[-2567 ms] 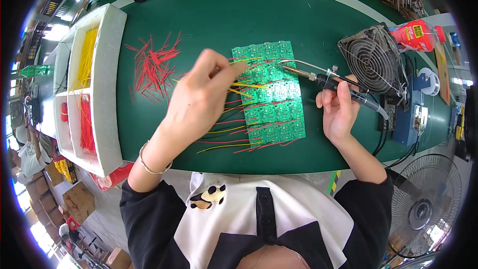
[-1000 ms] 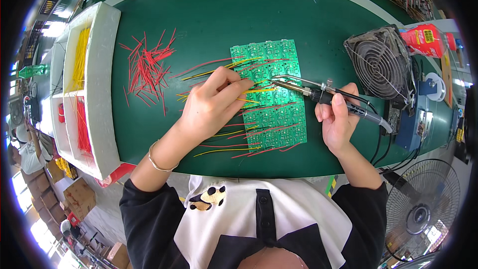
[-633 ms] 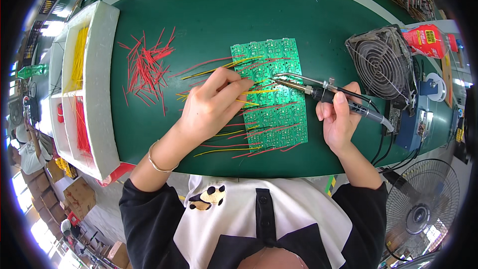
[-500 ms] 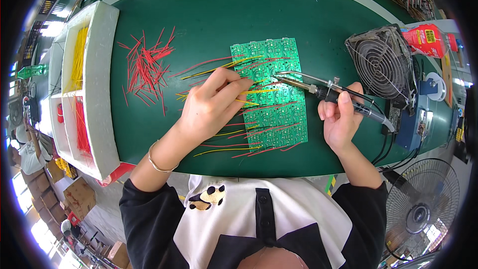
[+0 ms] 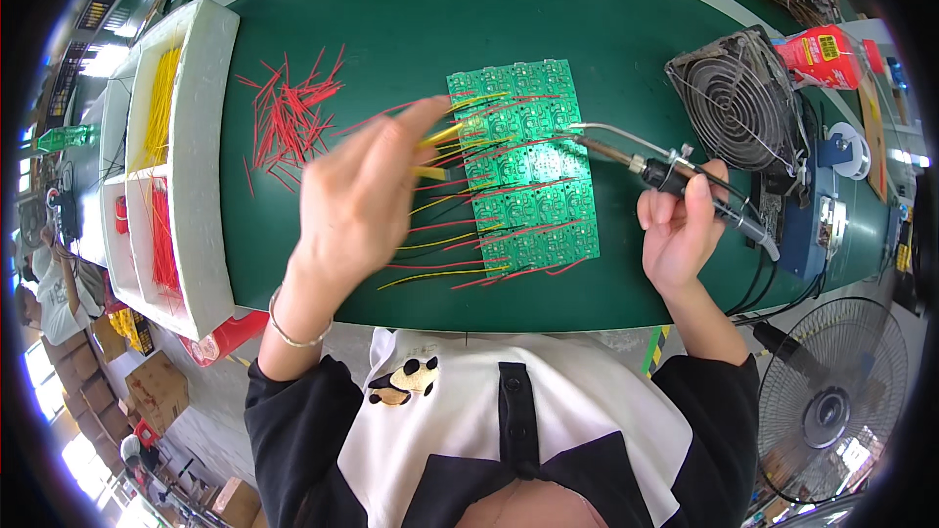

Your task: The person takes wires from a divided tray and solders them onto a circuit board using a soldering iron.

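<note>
A green circuit board panel [image 5: 533, 171] lies on the green table [image 5: 391, 29], with red and yellow wires sticking out of its left side. My left hand [image 5: 357, 200] is raised and blurred just left of the panel, pinching a short yellow wire [image 5: 427, 173] between thumb and fingers. My right hand [image 5: 677, 230] grips a soldering iron [image 5: 665, 174] by its black handle; the iron's tip rests at the panel's upper right edge. A loose heap of red wires [image 5: 290, 117] lies on the table to the left.
White foam trays [image 5: 196, 137] with yellow and red wires stand along the left. A small grey fan [image 5: 738, 98] and a blue soldering station [image 5: 807, 225] sit at the right, a red bottle [image 5: 827, 51] behind them. A floor fan [image 5: 831, 401] stands at lower right.
My left hand has lifted off the panel and drawn back to the left with a yellow wire. The soldering iron has slid right, toward the panel's upper right edge.
</note>
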A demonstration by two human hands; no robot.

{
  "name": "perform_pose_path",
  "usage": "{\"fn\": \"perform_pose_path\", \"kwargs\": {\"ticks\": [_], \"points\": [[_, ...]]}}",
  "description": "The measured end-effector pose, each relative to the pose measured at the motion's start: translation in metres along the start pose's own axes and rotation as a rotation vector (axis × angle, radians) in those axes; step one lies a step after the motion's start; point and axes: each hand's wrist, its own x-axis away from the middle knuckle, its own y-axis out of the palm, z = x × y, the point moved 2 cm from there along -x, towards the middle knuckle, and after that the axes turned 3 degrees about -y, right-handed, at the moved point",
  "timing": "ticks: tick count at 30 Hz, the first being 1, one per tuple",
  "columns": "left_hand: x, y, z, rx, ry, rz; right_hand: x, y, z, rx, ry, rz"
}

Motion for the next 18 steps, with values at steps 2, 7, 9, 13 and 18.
{"fn": "perform_pose_path", "kwargs": {"ticks": [2, 7, 9, 13, 18], "points": [[0.01, 0.009, 0.015, 0.088, -0.043, -0.076, 0.007, 0.004, 0.003, 0.104, 0.034, 0.078], [0.022, 0.031, 0.008, 0.145, -0.006, -0.2, 0.01, -0.005, 0.006, 0.103, 0.159, 0.045], [0.024, 0.035, 0.008, 0.159, -0.03, -0.194, 0.013, -0.006, 0.006, 0.065, 0.166, 0.08], [0.029, 0.041, 0.004, 0.157, -0.118, -0.214, 0.017, -0.008, 0.006, 0.031, 0.154, 0.085], [0.03, 0.044, 0.002, 0.203, -0.153, -0.209, 0.021, -0.005, 0.007, 0.004, 0.162, 0.066]]}}
